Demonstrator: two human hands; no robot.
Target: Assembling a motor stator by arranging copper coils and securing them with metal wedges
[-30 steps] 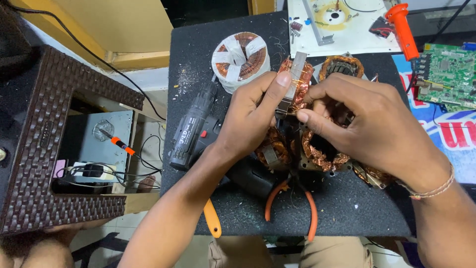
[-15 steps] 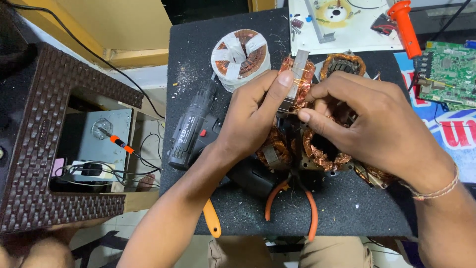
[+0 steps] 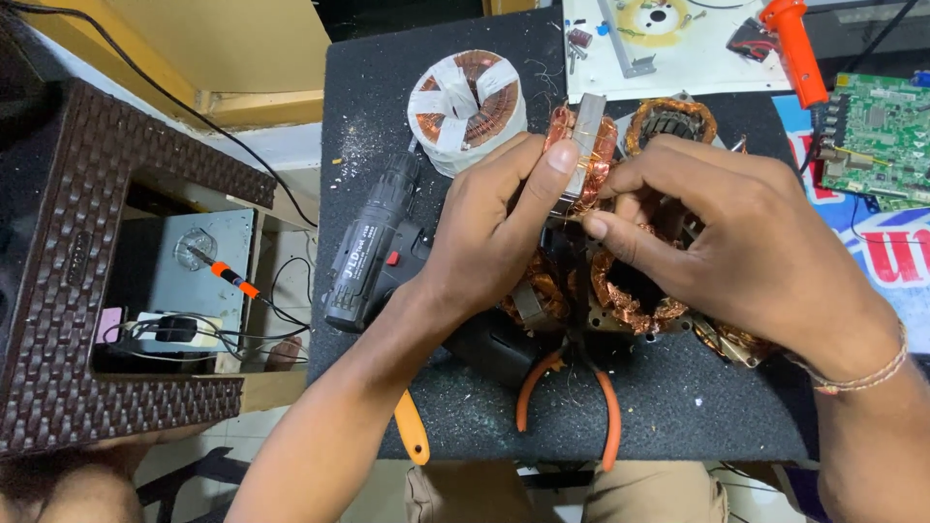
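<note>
Left hand (image 3: 484, 232) fingers pinch the copper coil (image 3: 581, 160); right hand (image 3: 736, 242), at three o'clock, grips fine wire; best pull gently.

Copper-wound stator piece (image 3: 584, 145) — upright, pinched

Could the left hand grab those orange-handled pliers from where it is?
Probably yes. The pliers lie in the open on the black mat, just below the left hand, nothing covering them. But that hand now grips a copper coil piece.
</note>
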